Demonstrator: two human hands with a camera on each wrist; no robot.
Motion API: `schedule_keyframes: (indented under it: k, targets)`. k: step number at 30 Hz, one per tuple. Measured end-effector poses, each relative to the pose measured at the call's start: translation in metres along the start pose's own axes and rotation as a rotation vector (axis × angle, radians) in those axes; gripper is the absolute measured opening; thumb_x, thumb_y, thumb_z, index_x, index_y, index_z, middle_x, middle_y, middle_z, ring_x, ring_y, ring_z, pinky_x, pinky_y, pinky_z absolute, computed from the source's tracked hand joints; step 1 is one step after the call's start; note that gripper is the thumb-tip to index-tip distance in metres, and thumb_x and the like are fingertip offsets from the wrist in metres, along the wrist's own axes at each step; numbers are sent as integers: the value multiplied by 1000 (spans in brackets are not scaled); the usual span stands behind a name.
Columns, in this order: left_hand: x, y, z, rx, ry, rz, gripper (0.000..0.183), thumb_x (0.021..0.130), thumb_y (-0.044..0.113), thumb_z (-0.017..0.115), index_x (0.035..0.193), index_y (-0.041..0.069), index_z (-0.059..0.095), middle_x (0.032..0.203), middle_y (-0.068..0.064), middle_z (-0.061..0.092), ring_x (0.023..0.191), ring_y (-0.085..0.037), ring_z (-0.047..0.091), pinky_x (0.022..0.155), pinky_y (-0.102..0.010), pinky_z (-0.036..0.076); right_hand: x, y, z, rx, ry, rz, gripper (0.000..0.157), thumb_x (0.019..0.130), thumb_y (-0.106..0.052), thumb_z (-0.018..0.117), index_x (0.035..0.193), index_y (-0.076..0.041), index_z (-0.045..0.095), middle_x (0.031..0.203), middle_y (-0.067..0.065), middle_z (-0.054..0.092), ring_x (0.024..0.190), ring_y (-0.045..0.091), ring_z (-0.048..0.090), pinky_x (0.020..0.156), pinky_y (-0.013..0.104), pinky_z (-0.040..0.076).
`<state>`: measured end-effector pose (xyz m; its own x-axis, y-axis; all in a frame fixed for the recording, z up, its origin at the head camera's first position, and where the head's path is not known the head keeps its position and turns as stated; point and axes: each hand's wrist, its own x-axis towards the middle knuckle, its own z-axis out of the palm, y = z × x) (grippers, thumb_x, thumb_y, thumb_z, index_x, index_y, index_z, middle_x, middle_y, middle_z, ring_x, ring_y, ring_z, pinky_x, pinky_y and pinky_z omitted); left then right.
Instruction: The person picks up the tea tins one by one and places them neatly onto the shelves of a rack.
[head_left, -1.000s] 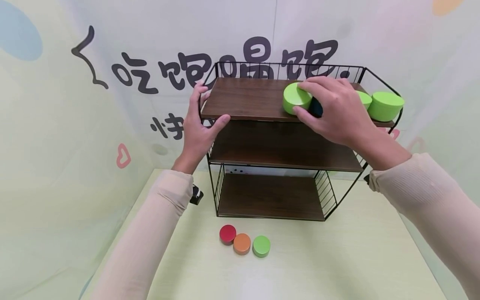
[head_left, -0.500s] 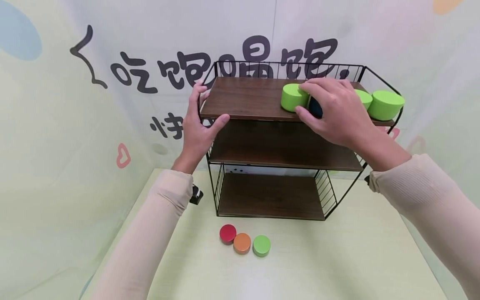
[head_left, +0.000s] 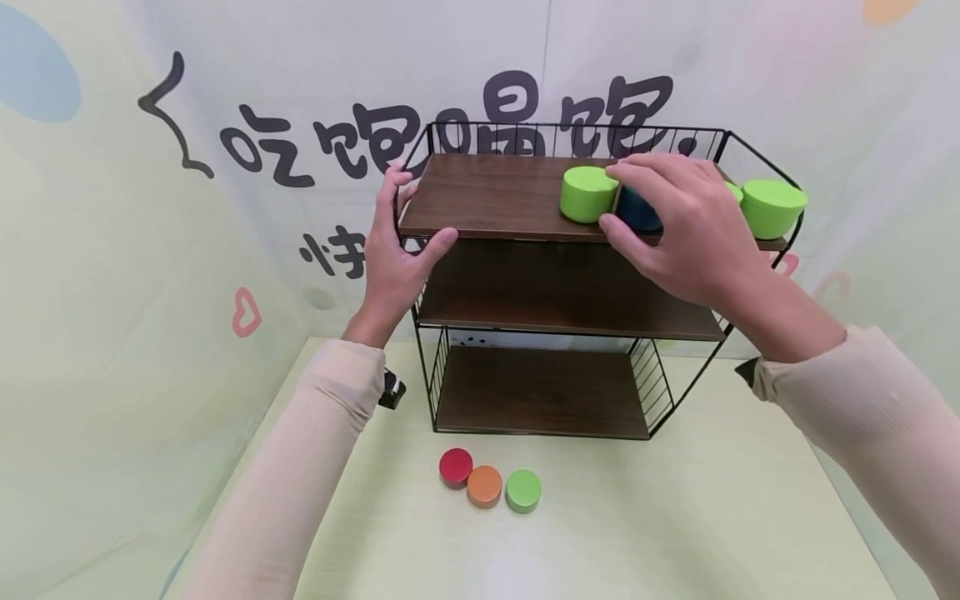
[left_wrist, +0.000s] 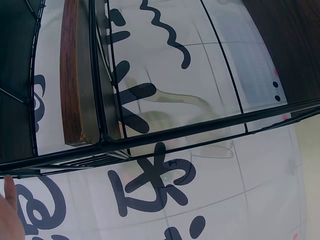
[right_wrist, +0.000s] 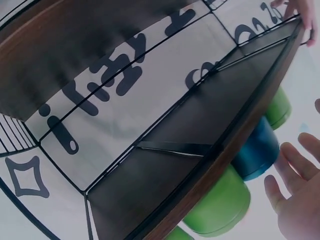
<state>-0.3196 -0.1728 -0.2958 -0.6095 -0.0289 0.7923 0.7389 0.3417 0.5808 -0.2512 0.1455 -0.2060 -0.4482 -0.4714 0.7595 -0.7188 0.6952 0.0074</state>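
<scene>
A three-tier rack (head_left: 487,196) with dark wooden boards and a black wire frame stands on the table. My left hand (head_left: 393,262) grips its upper left end, thumb in front of the board and fingers at the wire side. On the top board are a green round tub (head_left: 587,197), a dark blue tub (head_left: 639,212) and more green tubs towards the right end, one mostly hidden. My right hand (head_left: 693,229) hovers in front of the blue tub, fingers loosely bent. In the right wrist view its fingers (right_wrist: 290,162) lie close beside the blue tub (right_wrist: 260,150), holding nothing.
On the pale table (head_left: 637,525) before the rack lie a red round piece (head_left: 456,467), an orange one (head_left: 484,487) and a small green one (head_left: 523,491). Behind hangs a white printed cloth (head_left: 300,50) with large dark characters.
My right hand let go of the leftmost green tub, which went from tilted to upright on the top board, then drew slightly right. The left hand stays put.
</scene>
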Motion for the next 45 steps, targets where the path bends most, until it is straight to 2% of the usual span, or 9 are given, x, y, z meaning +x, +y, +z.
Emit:
schedule_keyframes:
  k: [5,11,14,17,22,27,32,37,45]
  targets:
    - [-1,11,-1,-2,-5,-2,79,85,47,75,141,4,40,159,-6,33,138,-21,45,113,-31,27,-12,-1,-1,4,62,-79,46,93,-26,63,127,4,63,123,23,65,116,39,59,99,52,39]
    - [-3,29,-4,-18,-6,-15,77,86,43,75,140,2,39,159,-7,33,138,-24,45,113,-33,28,-26,-3,1,53,126,-71,51,96,-37,57,126,4,63,121,23,66,113,41,60,102,49,39]
    - [-2,24,-4,-11,-6,-15,76,86,42,75,141,3,39,159,-7,33,138,-24,45,113,-35,28,-35,-6,6,94,166,-69,55,97,-44,56,123,3,66,119,23,67,112,41,61,102,48,41]
    - [-1,13,-3,3,-7,-14,76,85,41,76,141,4,40,159,-5,33,138,-21,45,113,-34,27,-47,-10,14,128,180,-74,58,98,-49,55,119,3,67,117,22,68,109,41,62,99,47,43]
    - [0,2,-2,24,-6,-10,75,85,39,76,142,7,40,159,-4,33,138,-16,45,113,-32,27,-69,-17,32,160,144,-95,56,100,-46,53,120,4,67,116,20,69,107,38,64,93,48,46]
    - [-2,19,-3,2,-6,-12,73,86,34,76,140,3,40,158,-8,34,138,-22,46,111,-30,28,-94,-22,50,166,57,-95,53,101,-43,52,124,3,65,121,17,67,110,34,63,92,48,45]
    - [-3,33,-4,-19,-5,-13,74,86,38,75,139,1,39,158,-12,34,138,-24,46,111,-31,29,-118,-25,68,202,-10,-57,53,101,-44,52,125,2,64,122,16,67,112,32,63,93,48,46]
    - [-3,37,-3,-28,-7,-7,76,86,42,75,139,0,39,158,-12,34,137,-25,45,112,-32,28,-141,-28,87,232,-29,-17,53,101,-45,52,125,1,65,121,15,67,111,32,63,90,51,49]
    - [-3,39,-2,-49,-13,0,79,87,46,73,138,-2,38,158,-16,32,138,-30,44,112,-30,28,-177,-38,116,275,-86,43,46,99,-38,57,126,-2,64,122,13,67,113,31,63,91,48,48]
